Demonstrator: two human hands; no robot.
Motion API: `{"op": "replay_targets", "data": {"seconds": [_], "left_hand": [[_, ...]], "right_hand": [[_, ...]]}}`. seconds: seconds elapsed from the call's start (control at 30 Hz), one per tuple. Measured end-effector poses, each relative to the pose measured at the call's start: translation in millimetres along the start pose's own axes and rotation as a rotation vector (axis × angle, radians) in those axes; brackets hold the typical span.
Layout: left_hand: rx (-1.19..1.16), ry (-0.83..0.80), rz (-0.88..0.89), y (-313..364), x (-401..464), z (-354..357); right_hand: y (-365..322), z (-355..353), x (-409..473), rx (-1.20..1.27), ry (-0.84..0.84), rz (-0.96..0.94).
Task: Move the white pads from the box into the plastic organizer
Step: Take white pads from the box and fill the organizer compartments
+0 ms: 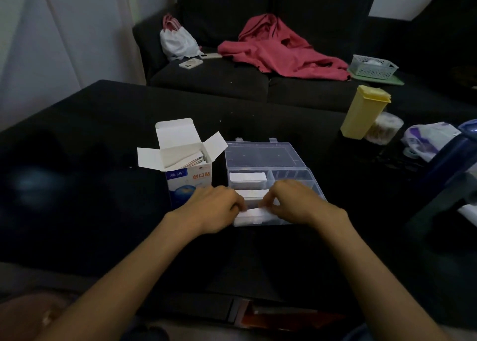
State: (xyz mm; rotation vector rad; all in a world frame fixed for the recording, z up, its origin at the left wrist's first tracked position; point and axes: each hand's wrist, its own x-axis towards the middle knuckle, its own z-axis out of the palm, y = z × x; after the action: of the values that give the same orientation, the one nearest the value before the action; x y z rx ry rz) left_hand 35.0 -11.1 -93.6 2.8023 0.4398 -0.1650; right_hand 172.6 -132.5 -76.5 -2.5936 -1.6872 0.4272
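A clear plastic organizer (296, 160) lies open on the black table, lid tipped back. White pads (247, 180) fill its far left compartment, and more lie in the middle one (251, 193). Over the near left compartment, my left hand (216, 206) and my right hand (296, 201) pinch the two ends of a small stack of white pads (251, 213). To the left stands the white and blue box (189, 178), flaps open, with several pads (191, 160) still inside.
A yellow lidded container (361, 111) and a tub of cotton swabs (384, 129) stand at the right back of the table. A dark blue object (449, 160) sits at the right edge. Behind is a dark sofa with a red garment (278, 49), phone and basket.
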Motion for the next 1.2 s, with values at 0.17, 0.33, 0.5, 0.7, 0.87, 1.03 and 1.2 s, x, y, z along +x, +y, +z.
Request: {"op": "replay_targets", "data": {"seconds": [0.17,0.33,0.5,0.7,0.87,1.03,1.2], "left_hand": [[0.013,0.012,0.002,-1,1,2],[0.055,0.017,0.015,0,2,5],[0.041,0.019,0.034,1,-1,3],[-0.241,0.144,-0.006,1,-18,-24],[-0.346,0.645,-0.246,-18,-44,-64],[-0.159,0.522,-0.475,-61,-59,-68],[-0.437,0.404,-0.476,-75,-54,-55]], "right_hand": [[0,4,7,0.024,0.064,0.032],[-1,1,13,-0.028,0.075,0.048],[-10,1,14,-0.178,0.073,0.035],[-8,-29,3,-0.098,0.002,-0.046],[-14,-66,2,0.083,0.081,-0.123],[-50,-83,23,0.149,0.196,-0.251],[-93,-85,51,0.093,0.25,-0.326]]}}
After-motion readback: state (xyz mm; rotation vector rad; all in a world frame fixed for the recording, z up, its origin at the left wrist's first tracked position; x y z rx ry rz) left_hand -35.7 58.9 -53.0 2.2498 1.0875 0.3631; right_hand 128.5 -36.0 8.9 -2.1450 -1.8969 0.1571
